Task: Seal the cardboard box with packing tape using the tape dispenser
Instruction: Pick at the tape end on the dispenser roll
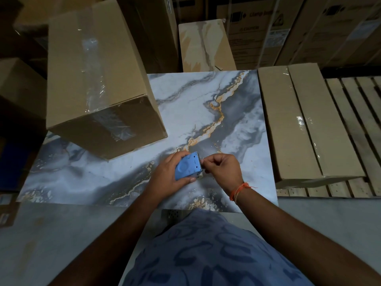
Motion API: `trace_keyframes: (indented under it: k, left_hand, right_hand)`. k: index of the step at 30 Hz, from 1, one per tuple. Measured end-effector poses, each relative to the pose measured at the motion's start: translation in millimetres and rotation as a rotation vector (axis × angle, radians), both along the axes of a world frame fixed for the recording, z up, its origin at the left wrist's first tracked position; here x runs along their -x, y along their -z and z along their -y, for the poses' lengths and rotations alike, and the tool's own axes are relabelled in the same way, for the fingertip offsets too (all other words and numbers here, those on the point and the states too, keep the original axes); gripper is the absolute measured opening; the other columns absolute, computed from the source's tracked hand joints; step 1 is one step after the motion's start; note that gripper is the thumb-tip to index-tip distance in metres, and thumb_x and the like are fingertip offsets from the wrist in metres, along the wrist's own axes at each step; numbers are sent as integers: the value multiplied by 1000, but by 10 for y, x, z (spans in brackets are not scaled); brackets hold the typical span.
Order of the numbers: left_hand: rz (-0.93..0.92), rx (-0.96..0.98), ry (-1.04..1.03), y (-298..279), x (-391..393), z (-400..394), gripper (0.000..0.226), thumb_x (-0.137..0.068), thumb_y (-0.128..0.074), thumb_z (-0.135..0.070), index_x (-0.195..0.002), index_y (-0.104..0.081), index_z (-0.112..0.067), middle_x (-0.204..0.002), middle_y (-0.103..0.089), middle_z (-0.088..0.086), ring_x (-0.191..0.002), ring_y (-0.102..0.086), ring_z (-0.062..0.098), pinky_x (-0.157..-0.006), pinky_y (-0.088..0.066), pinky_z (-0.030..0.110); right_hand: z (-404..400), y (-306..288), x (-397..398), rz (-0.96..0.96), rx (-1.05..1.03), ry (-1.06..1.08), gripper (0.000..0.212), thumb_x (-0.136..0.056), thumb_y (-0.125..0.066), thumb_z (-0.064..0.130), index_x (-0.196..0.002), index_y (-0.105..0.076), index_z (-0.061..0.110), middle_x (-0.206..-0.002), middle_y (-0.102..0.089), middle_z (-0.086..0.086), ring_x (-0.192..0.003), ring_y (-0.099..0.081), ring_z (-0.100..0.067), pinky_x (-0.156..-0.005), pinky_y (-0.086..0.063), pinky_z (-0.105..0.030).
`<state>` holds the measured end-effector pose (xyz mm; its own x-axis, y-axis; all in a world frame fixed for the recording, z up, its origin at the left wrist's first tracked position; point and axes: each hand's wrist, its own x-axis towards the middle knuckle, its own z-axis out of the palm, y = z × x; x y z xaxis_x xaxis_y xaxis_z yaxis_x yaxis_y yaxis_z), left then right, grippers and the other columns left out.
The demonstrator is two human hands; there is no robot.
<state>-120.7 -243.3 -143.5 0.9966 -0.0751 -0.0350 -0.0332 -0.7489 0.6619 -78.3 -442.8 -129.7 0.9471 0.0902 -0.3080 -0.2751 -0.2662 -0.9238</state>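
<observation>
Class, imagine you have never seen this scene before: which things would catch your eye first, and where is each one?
The blue tape dispenser stands out at centre, gripped by the left hand while the right hand pinches at its toothed edge. Beneath lies a marbled grey and gold tabletop. A large cardboard box, already streaked with clear tape, sits upper left.

Dim storeroom. Marble-patterned counter [206,112], grey-white with gold veining. Grey floor [61,234] below. Wooden pallet [354,129] at right. Stacked printed cartons [268,27] fill the back, in shadow.
</observation>
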Motion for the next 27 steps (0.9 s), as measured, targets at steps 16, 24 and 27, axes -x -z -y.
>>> trace_keyframes:
  k: [16, 24, 27]
  left_hand:
    - [46, -107, 45, 4, -100, 58, 82, -74, -82, -58, -141, -53, -22, -126, -66, 3, -100, -59, 19, -82, -38, 27]
    - [46, -115, 74, 37, -121, 39, 82, -73, -81, -62, -140, -54, -23, -128, -66, 0, -105, -62, 21, -84, -41, 26]
    - [44, -117, 96, 61, -139, 14, 84, -73, -76, -67, -141, -53, -23, -131, -66, 1, -108, -63, 22, -87, -45, 28]
  right_hand:
    - [274, 73, -32, 233, 157, -218, 23, -89, -73, 12, -110, -76, 21, -74, -76, -5, -67, -72, -10, -71, -59, -24]
    - [348, 139, -82, 187, 164, -253, 17, -87, -75, 15, -103, -80, 15, -91, -80, -1, -76, -74, -9, -76, -59, -20]
    - [343, 137, -71, 139, 99, -233, 17, -87, -75, 14, -103, -80, 15, -94, -80, 0, -82, -75, -12, -82, -61, -27]
